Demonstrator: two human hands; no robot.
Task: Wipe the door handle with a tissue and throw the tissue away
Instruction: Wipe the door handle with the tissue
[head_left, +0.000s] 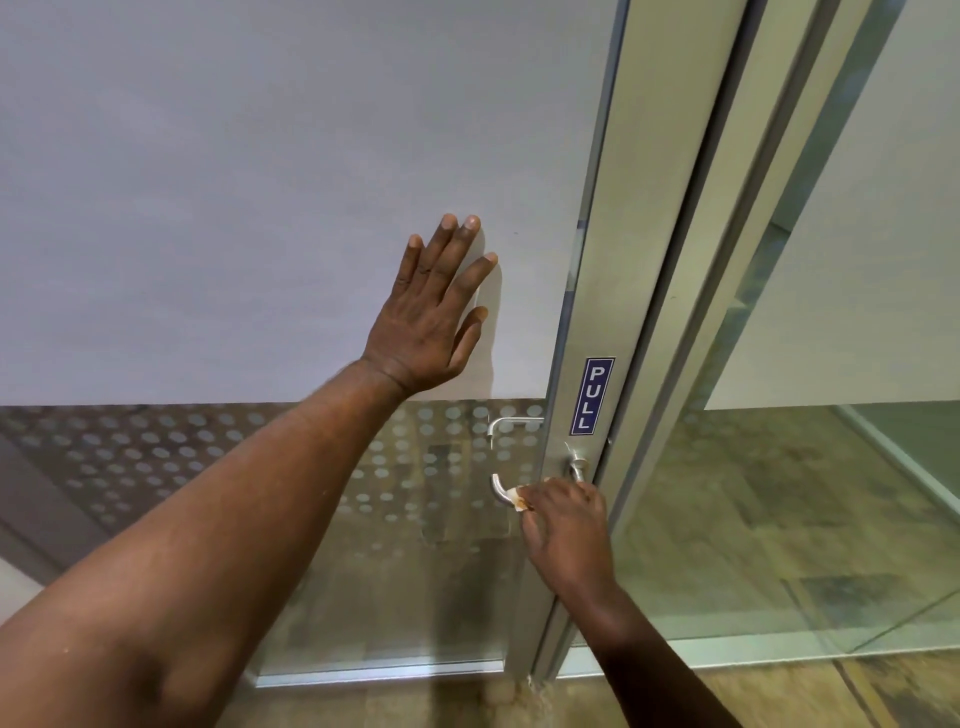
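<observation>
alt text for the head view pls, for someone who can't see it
The right hand presses a crumpled tissue against the lower end of a metal door handle on a frosted glass door. The left hand rests flat and open on the glass above. A blue PULL sign sits on the door frame.

soft even light, faint hand (431, 317) shadow, wide-angle bending at edges.

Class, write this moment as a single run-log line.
phase: wiping | left hand: flat on frosted door panel | right hand: presses tissue on door handle | tissue: stained, not discarded
</observation>
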